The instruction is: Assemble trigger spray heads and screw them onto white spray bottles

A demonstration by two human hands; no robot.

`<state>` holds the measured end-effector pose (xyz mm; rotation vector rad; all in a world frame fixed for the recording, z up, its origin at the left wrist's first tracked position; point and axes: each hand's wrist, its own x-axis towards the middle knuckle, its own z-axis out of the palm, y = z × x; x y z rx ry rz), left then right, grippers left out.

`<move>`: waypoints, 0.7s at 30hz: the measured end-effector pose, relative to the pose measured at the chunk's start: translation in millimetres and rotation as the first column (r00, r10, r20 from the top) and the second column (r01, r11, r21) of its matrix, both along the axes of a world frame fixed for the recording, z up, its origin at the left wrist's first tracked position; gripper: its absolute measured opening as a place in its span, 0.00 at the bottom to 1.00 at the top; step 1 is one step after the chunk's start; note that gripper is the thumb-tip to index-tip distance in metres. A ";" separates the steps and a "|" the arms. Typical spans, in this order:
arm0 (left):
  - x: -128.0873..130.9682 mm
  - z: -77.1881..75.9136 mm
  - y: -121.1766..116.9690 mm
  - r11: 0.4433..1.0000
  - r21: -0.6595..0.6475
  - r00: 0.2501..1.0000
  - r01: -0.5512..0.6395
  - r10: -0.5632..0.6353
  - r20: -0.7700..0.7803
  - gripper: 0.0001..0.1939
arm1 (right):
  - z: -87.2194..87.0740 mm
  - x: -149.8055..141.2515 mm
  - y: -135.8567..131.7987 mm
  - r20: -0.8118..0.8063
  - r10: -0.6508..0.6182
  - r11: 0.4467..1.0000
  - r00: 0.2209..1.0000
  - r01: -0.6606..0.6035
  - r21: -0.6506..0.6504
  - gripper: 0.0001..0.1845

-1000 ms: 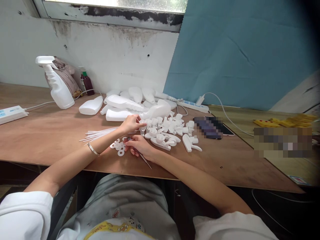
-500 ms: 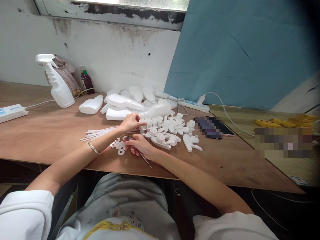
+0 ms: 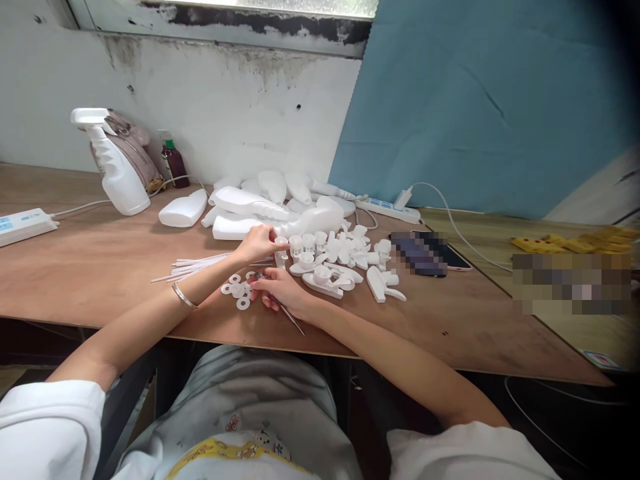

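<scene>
My left hand (image 3: 259,245) is closed, its thumb and fingers pinching a white spray trigger head (image 3: 281,257) at the left end of a row of similar heads (image 3: 309,244). Just in front of it, my right hand (image 3: 281,289) grips a slim, pointed metal tool (image 3: 291,319); the tip points toward the table's front edge. What that hand's fingertips touch is too small to make out. They are beside a small pile of white ring washers (image 3: 243,303). Thin white tubes (image 3: 197,265) lie behind my left forearm, partly hidden by it.
White bottles (image 3: 240,227) are heaped behind the trigger heads, and an assembled spray bottle (image 3: 123,180) stands at the left by a bag (image 3: 131,143) and a dark bottle (image 3: 174,165). Phones (image 3: 457,257) lie to the right. Power strips (image 3: 387,210) with cables sit on the table.
My left hand has shifted very slightly left with the trigger head. The right hand holds the metal tool in almost the same place by the washers.
</scene>
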<state>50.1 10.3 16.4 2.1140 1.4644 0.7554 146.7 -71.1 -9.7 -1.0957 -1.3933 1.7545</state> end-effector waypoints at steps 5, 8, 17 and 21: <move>6.7 -3.4 0.4 0.998 -0.048 0.998 0.031 -0.029 0.049 0.18 | -4.6 0.2 2.1 -0.011 0.016 0.999 1.000 -0.016 0.028 0.02; 8.9 -5.1 1.3 0.998 -0.055 0.998 0.042 -0.040 0.041 0.20 | -5.8 0.6 2.8 -0.008 0.024 0.999 1.000 -0.023 0.032 0.02; 1.4 -3.8 0.2 0.999 0.006 0.995 0.044 -0.044 -0.090 0.28 | -4.9 1.0 1.6 -0.014 0.030 0.999 0.999 -0.029 0.037 0.02; -0.6 -0.5 -1.9 0.995 0.057 0.986 0.076 -0.067 -0.151 0.28 | -2.2 1.3 0.8 -0.008 0.031 0.999 0.999 -0.030 0.027 0.02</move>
